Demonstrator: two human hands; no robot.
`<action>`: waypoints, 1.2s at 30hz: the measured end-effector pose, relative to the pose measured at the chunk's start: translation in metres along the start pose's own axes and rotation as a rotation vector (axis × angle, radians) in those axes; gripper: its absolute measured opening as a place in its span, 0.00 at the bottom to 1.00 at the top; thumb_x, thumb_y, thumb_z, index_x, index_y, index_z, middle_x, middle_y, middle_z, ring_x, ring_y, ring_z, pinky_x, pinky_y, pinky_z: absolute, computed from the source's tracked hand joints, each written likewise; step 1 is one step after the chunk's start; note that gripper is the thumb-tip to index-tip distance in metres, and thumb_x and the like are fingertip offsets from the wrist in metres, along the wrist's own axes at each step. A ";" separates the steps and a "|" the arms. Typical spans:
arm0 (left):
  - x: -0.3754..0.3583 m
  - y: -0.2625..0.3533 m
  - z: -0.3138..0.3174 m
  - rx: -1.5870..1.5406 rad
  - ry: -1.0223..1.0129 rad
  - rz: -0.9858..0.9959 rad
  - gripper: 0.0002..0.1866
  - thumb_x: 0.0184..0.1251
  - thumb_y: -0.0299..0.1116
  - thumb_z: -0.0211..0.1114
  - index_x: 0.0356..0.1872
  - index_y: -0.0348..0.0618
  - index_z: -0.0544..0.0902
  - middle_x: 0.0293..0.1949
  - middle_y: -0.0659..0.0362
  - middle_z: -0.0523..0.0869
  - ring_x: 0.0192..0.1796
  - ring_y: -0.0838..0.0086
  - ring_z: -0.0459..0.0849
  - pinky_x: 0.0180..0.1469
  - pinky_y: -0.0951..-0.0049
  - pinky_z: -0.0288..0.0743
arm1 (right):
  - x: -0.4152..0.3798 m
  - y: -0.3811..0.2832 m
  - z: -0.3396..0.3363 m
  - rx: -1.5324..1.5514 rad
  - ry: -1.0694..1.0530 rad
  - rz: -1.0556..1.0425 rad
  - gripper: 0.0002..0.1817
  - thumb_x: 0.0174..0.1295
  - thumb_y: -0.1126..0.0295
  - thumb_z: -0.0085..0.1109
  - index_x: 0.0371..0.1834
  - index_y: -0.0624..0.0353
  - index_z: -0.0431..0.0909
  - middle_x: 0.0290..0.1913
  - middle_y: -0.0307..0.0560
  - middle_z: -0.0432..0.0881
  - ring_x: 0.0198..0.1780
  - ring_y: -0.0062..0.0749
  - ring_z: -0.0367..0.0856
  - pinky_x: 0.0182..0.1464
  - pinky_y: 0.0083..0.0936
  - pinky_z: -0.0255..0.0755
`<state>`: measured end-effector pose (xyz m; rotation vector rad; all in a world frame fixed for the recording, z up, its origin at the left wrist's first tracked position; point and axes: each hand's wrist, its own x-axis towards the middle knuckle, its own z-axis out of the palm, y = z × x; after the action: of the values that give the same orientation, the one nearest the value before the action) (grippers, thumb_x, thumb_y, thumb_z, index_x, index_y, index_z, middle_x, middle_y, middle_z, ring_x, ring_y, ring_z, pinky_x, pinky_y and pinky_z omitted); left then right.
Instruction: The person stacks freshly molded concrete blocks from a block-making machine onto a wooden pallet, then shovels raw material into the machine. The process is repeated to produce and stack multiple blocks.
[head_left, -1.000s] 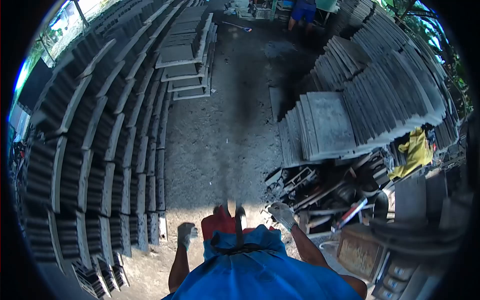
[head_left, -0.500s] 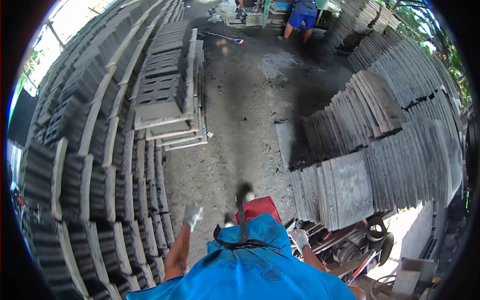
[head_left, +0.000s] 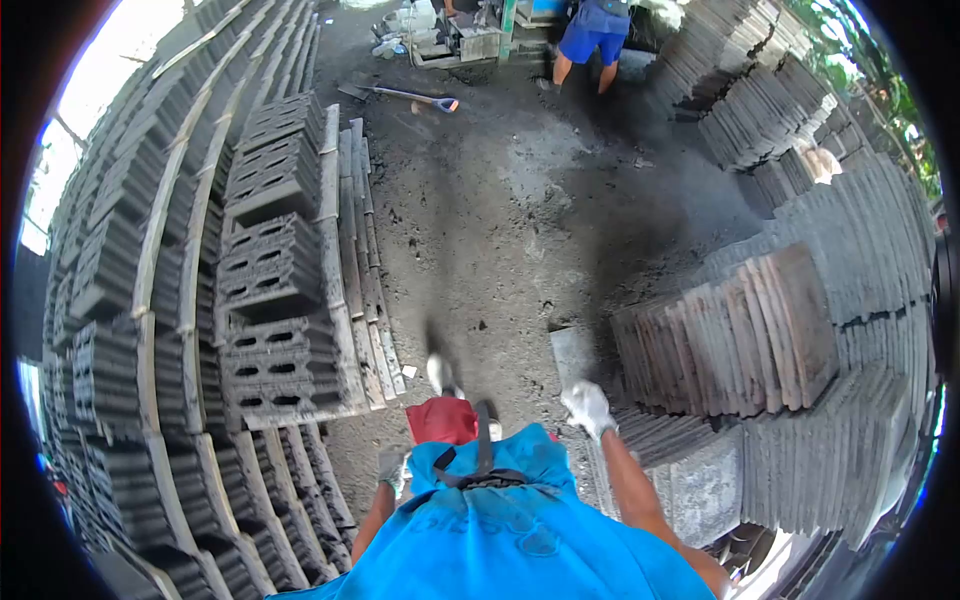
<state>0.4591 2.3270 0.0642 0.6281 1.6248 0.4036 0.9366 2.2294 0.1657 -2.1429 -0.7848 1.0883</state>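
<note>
My right hand (head_left: 588, 407), in a pale glove, is stretched ahead over the ground beside the stacked boards (head_left: 720, 330). Its fingers are loosely bent and apart, with nothing visible in them. Low at my left side is my left hand (head_left: 393, 468), also gloved; its fingers are mostly hidden and blurred. It is near the racks of grey hollow blocks (head_left: 275, 365), which sit on long thin boards. My blue shirt (head_left: 500, 530), red shorts (head_left: 440, 421) and one pale shoe (head_left: 441, 372) show below.
A dirt path (head_left: 490, 260) runs between the blocks and the board stacks. A shovel (head_left: 405, 96) lies on the ground at the far left. Another person in blue shorts (head_left: 592, 45) stands at the back, near a low box (head_left: 475, 42). A flat plate (head_left: 573, 355) lies right of the path.
The blocks and stacks appear closer. My right hand has swung forward and my left hand back. A foot shows farther out on the left.
</note>
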 end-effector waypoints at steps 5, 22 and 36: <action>0.188 0.075 0.025 1.131 -0.042 0.721 0.10 0.63 0.38 0.63 0.29 0.41 0.83 0.22 0.53 0.80 0.26 0.65 0.80 0.30 0.57 0.75 | 0.188 -0.050 -0.020 -0.442 0.203 -0.343 0.25 0.41 0.63 0.76 0.44 0.56 0.80 0.44 0.51 0.82 0.44 0.45 0.83 0.43 0.43 0.81; 0.449 0.751 0.328 -0.033 -0.211 0.233 0.10 0.62 0.34 0.67 0.41 0.42 0.81 0.29 0.53 0.84 0.26 0.65 0.85 0.28 0.64 0.81 | 0.599 -0.169 -0.047 -0.602 0.157 -0.089 0.16 0.59 0.55 0.60 0.36 0.55 0.87 0.34 0.51 0.87 0.41 0.50 0.85 0.47 0.39 0.77; 0.531 0.892 0.489 0.256 -0.203 -0.064 0.07 0.62 0.32 0.67 0.29 0.40 0.81 0.22 0.59 0.81 0.22 0.73 0.80 0.23 0.70 0.74 | 0.958 -0.457 -0.244 0.552 0.151 0.305 0.16 0.59 0.66 0.66 0.47 0.63 0.80 0.32 0.45 0.82 0.25 0.30 0.83 0.26 0.28 0.81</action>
<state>1.0550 3.3075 0.0975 0.7804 1.5080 0.0805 1.5044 3.1587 0.1527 -1.8629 -0.0628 1.1157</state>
